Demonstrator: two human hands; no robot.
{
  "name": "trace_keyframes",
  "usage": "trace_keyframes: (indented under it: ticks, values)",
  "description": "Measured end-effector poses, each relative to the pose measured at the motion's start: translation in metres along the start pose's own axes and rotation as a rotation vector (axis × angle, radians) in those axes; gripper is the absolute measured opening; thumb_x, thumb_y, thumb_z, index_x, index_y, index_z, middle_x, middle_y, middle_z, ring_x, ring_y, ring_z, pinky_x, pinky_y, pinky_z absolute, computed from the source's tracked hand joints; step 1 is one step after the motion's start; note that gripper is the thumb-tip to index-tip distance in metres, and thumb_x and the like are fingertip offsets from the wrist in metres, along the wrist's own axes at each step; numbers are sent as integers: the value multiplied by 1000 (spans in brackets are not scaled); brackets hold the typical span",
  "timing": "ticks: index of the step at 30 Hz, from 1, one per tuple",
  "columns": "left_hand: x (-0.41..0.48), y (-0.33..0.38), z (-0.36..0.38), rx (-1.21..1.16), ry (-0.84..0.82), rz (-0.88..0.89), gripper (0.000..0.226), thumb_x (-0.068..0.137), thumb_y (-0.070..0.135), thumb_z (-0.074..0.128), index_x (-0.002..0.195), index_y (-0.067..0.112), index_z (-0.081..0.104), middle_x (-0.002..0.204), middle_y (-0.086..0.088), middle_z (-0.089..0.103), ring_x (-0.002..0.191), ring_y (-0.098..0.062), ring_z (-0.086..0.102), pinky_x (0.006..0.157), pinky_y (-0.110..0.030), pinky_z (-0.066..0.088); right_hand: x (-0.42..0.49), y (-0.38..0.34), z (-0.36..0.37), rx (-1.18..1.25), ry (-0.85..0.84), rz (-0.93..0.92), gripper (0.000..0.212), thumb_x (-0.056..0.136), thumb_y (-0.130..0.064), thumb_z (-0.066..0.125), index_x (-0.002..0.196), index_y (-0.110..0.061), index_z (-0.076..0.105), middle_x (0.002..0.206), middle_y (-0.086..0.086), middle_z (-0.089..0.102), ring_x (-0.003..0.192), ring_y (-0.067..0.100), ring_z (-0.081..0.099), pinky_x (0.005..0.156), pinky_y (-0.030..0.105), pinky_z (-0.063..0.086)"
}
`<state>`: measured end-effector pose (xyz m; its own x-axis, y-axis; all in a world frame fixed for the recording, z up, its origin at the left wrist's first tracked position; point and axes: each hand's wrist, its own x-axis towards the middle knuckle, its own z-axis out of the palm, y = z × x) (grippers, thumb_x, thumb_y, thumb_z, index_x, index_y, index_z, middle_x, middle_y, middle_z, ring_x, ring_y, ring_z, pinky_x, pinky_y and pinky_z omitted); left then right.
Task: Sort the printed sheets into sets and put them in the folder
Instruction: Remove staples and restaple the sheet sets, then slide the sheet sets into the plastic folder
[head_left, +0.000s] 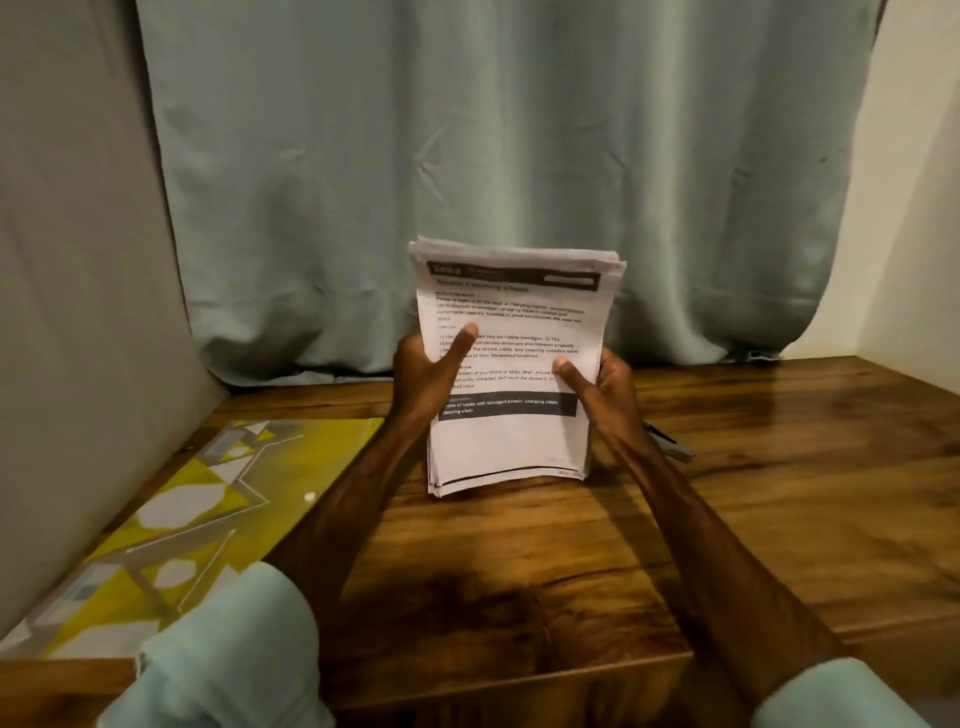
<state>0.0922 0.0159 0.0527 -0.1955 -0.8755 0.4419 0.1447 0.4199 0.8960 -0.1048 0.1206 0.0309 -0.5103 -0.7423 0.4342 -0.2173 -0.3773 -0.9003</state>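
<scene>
Sorting looks barely begun: we hold the whole stack of printed sheets (511, 374) upright over the desk (779, 493), left hand (423, 374) and right hand (608, 387) with fingers wrapped round its sides. No sets lie apart; the folder (171, 519) lies at the left, seemingly closed.

The table (779, 493) is wood with a pretty shiny varnish, grain and dark knots showing and light bouncing off it over on the right. The stack of printed sheets (514, 441) is plain matt paper, a bit wavy at the edges. The folder (208, 493) looks like smooth glossy plastic with a tiny bright glint on it, the curtain (493, 130) is soft matt cloth full of creases, the grey panel (78, 260) on the left looks like matt fabric too, and the near sleeve (228, 649) is pale cloth.
</scene>
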Motion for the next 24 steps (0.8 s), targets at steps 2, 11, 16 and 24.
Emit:
trace_keyframes:
  ticks: [2, 11, 16, 24]
  values:
    - [10, 7, 5, 105, 30, 17, 38, 85, 46, 80, 113, 21, 75, 107, 2, 78, 96, -16, 75, 88, -42, 61, 11, -2, -2, -47, 16, 1, 36, 95, -19, 71, 128, -11, 62, 117, 0, 74, 100, 15, 74, 81, 33, 62]
    - [-3, -55, -11, 564, -231, -268, 59, 68, 36, 86, 119, 11, 72, 120, -10, 73, 111, -26, 70, 95, -45, 57, -3, 57, -9, -520, -58, 387, 37, 83, -14, 83, 116, -5, 69, 118, 12, 73, 94, 25, 72, 71, 32, 60]
    - [-29, -55, -26, 852, -210, -177, 27, 80, 20, 80, 106, 16, 76, 110, -2, 75, 99, -22, 71, 85, -39, 60, -13, 54, 11, -1024, -45, 196, 43, 82, -19, 83, 120, -7, 66, 128, 16, 66, 115, 33, 63, 89, 39, 55]
    - [-19, -29, -126, 1197, -226, -108, 23, 76, 34, 82, 91, 17, 76, 106, -6, 73, 106, -26, 67, 88, -33, 52, -69, 21, 128, -779, -413, -50, 14, 72, -22, 74, 85, -19, 76, 94, 2, 76, 90, 21, 71, 83, 36, 59]
